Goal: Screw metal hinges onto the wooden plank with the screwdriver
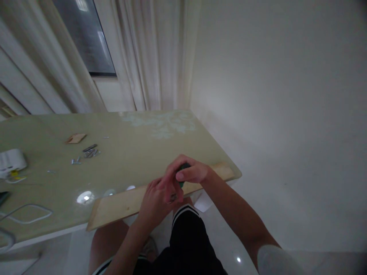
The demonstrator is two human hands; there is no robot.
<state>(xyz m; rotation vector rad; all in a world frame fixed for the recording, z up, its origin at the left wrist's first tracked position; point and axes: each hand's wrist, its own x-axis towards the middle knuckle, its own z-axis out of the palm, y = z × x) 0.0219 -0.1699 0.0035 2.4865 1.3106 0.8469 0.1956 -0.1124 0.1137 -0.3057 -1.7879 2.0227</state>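
Note:
A long pale wooden board (123, 204) lies along the table's front edge, partly overhanging it. My right hand (192, 172) is closed over the top of a green-and-black screwdriver (181, 183), of which only parts of the handle show. Against the board, my left hand (159, 196) is closed, its fingers bent just below the screwdriver. A small metallic piece (173, 198) shows by the left fingertips, too blurred to name. The screwdriver's tip is hidden behind the fingers.
Farther left on the table (137, 152) are a pile of metal hardware (91, 151), several screws (76, 161) and a small wooden piece (75, 138). A white device (12, 160) and a looped cable (28, 221) sit at the left edge. A wall (275, 114) stands to the right.

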